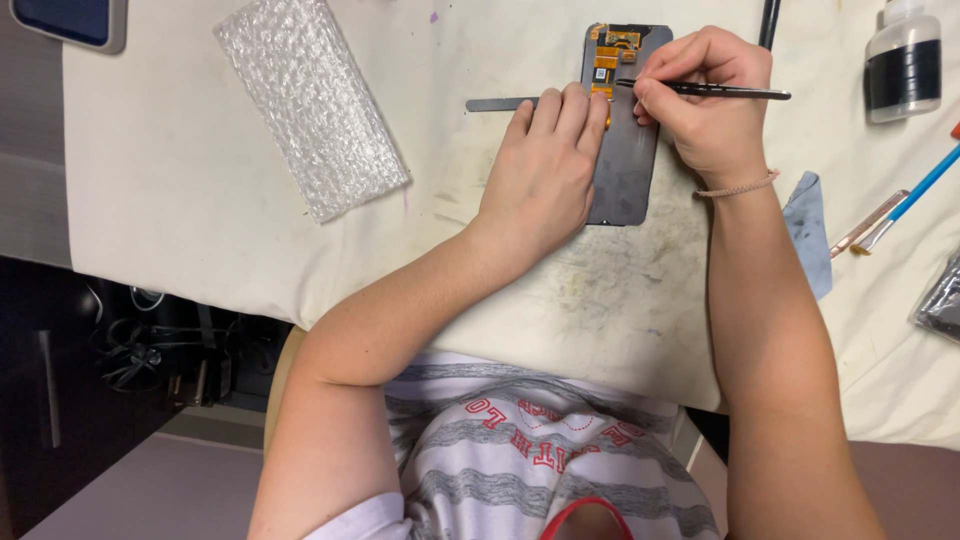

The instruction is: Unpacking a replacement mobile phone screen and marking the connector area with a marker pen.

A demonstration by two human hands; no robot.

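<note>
A dark phone screen panel [630,160] lies back side up on the white cloth-covered table [200,200], with an orange flex cable [606,62] at its top end. My left hand [545,165] rests flat on the panel's left edge, fingers together, pressing it down. My right hand [705,100] grips a thin black tool [720,91] like a pen; its tip touches the panel next to the orange cable.
A flat grey metal strip [498,104] lies left of the panel. A bubble-wrap sheet [310,105] sits at the far left. At the right are a bottle [903,62], a blue-handled tool [915,195], a blue cloth [810,225] and a shiny bag [942,298].
</note>
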